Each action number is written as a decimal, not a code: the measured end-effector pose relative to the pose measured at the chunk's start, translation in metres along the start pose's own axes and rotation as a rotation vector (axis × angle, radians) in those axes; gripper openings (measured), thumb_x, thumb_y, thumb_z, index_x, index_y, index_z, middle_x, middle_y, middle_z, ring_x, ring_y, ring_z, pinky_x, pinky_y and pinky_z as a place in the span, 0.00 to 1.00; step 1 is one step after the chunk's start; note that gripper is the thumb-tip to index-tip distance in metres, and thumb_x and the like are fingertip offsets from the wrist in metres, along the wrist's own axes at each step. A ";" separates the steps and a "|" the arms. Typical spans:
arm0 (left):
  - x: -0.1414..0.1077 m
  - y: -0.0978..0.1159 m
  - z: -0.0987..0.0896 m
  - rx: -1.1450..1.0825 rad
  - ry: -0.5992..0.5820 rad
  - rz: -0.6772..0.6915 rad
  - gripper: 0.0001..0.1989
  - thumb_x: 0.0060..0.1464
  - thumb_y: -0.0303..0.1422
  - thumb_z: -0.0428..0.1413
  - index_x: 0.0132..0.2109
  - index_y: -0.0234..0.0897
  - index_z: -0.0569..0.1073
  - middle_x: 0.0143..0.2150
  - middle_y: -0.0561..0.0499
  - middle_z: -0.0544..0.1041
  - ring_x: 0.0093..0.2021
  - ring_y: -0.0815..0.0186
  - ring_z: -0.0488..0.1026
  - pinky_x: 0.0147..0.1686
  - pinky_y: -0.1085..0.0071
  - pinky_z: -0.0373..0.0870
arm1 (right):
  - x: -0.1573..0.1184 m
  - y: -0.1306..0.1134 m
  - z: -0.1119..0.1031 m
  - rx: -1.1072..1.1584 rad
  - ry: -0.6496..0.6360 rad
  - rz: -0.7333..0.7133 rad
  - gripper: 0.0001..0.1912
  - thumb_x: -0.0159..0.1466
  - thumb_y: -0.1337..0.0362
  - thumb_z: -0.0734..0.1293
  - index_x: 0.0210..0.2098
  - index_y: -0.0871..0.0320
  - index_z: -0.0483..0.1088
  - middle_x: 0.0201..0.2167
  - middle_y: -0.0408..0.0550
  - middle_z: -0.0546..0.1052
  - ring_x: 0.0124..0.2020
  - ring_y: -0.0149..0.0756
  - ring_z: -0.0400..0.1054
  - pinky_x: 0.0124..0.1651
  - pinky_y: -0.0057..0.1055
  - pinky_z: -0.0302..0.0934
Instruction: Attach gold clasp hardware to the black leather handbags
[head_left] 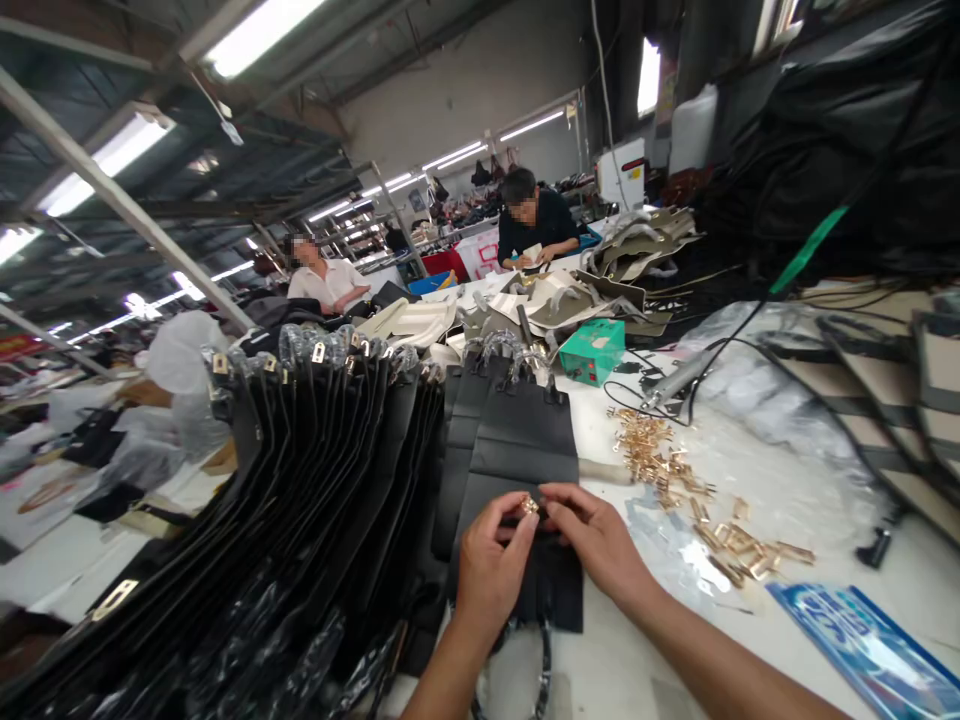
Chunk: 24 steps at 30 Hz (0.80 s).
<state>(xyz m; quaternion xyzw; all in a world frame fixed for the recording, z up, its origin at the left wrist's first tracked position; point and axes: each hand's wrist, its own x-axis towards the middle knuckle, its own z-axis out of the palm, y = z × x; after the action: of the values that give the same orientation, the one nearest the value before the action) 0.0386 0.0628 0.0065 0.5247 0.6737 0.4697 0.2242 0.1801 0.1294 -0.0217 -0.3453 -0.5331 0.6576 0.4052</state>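
Nearest the camera, the left hand (491, 570) and the right hand (600, 540) are both closed in a fingertip pinch, together grasping a small gold metal fitting (530, 506) over a black leather bag panel (559, 590) on the white tabletop (622, 670). Right of that panel lie loose gold fittings (660, 465); left of it leans a long row of black panels (322, 470) with gold-tagged tops. Beyond it sit a green box (591, 350) and, farther off, a seated co-worker (536, 215) handling pale material.

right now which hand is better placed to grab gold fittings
Probably the right hand: it is nearer the loose gold fittings; the left hand sits farther off, by the black leather panel.
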 end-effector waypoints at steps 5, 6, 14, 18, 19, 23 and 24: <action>0.002 0.003 0.003 -0.010 -0.130 0.025 0.15 0.60 0.38 0.54 0.52 0.41 0.76 0.49 0.47 0.79 0.46 0.62 0.77 0.47 0.67 0.74 | 0.003 -0.002 -0.006 -0.044 -0.021 -0.120 0.13 0.62 0.54 0.68 0.43 0.51 0.77 0.40 0.47 0.79 0.39 0.43 0.72 0.40 0.37 0.67; 0.001 0.003 0.002 -0.029 -0.152 0.023 0.16 0.60 0.39 0.54 0.53 0.42 0.76 0.50 0.47 0.79 0.47 0.61 0.77 0.48 0.66 0.74 | 0.004 -0.002 -0.006 -0.041 -0.030 -0.122 0.12 0.61 0.54 0.69 0.41 0.51 0.78 0.38 0.46 0.79 0.38 0.43 0.72 0.40 0.36 0.66; 0.000 -0.014 0.009 -0.342 -0.019 -0.236 0.25 0.47 0.47 0.64 0.47 0.33 0.79 0.42 0.40 0.82 0.40 0.55 0.79 0.35 0.67 0.77 | 0.009 0.008 0.003 0.126 -0.037 -0.012 0.13 0.56 0.52 0.73 0.27 0.56 0.75 0.21 0.43 0.76 0.24 0.36 0.69 0.27 0.29 0.59; 0.001 -0.020 0.016 -0.464 0.045 -0.264 0.28 0.36 0.48 0.69 0.42 0.32 0.80 0.35 0.41 0.83 0.34 0.57 0.79 0.33 0.68 0.76 | 0.009 0.010 0.003 0.109 -0.058 0.032 0.19 0.56 0.48 0.71 0.28 0.60 0.73 0.20 0.45 0.77 0.23 0.34 0.70 0.26 0.27 0.58; 0.001 -0.020 0.017 -0.473 0.060 -0.270 0.28 0.35 0.48 0.70 0.41 0.32 0.81 0.34 0.41 0.83 0.33 0.57 0.79 0.32 0.68 0.76 | 0.010 0.011 0.003 0.118 -0.082 0.034 0.20 0.56 0.47 0.71 0.29 0.60 0.73 0.21 0.47 0.77 0.24 0.35 0.70 0.26 0.26 0.59; 0.005 -0.021 0.018 -0.449 0.099 -0.293 0.28 0.35 0.50 0.69 0.39 0.31 0.81 0.33 0.41 0.82 0.30 0.58 0.78 0.30 0.67 0.76 | 0.013 0.015 0.003 0.187 -0.153 0.053 0.20 0.55 0.49 0.72 0.31 0.61 0.73 0.23 0.49 0.78 0.24 0.35 0.71 0.27 0.27 0.60; 0.006 -0.020 0.018 -0.433 0.090 -0.295 0.29 0.36 0.50 0.68 0.39 0.31 0.81 0.32 0.42 0.82 0.28 0.59 0.78 0.28 0.68 0.76 | 0.013 0.015 0.003 0.199 -0.147 0.053 0.19 0.54 0.50 0.73 0.30 0.61 0.72 0.23 0.48 0.78 0.24 0.34 0.70 0.27 0.27 0.60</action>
<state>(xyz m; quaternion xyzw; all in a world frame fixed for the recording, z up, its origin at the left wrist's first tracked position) 0.0405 0.0755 -0.0181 0.3390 0.6359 0.5880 0.3674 0.1692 0.1382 -0.0365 -0.2682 -0.4841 0.7413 0.3797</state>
